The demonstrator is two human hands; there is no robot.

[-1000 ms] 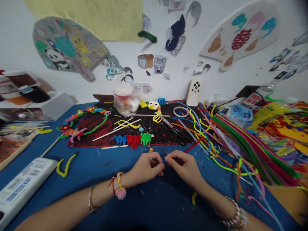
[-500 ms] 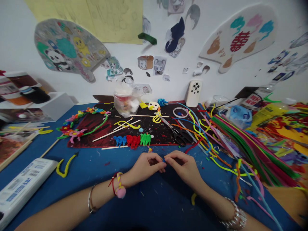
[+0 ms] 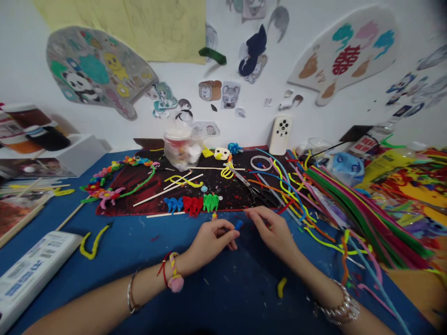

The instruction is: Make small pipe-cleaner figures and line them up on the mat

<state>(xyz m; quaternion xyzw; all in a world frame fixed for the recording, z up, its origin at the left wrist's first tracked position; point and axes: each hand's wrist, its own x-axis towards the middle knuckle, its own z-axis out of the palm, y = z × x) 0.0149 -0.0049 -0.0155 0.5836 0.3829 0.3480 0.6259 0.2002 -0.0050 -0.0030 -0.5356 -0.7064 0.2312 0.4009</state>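
Note:
My left hand [image 3: 218, 236] is closed in a pinch in front of me. A short blue pipe cleaner piece [image 3: 238, 225] sticks up from between its thumb and forefinger. To its right, apart from the blue piece, is my right hand [image 3: 272, 230], fingers drawn together; whatever may be at its fingertips is too small to make out. Beyond my hands stand small twisted pipe cleaner shapes in a row: blue [image 3: 173, 204], red [image 3: 193, 205] and green [image 3: 211, 202]. A small yellow bit [image 3: 214, 216] lies just behind my left hand.
Black-handled scissors [image 3: 263, 195] lie on the dark mat [image 3: 122, 195], near a clear tape ring [image 3: 261, 163]. Loose pipe cleaners [image 3: 296, 186] and a thick bundle [image 3: 370, 218] cover the right side. A white box [image 3: 38, 274] and yellow curved piece [image 3: 92, 244] lie left.
My right hand has moved away from my left, up and to the right. The blue pipe cleaner piece, mostly hidden before, now shows in my left fingers.

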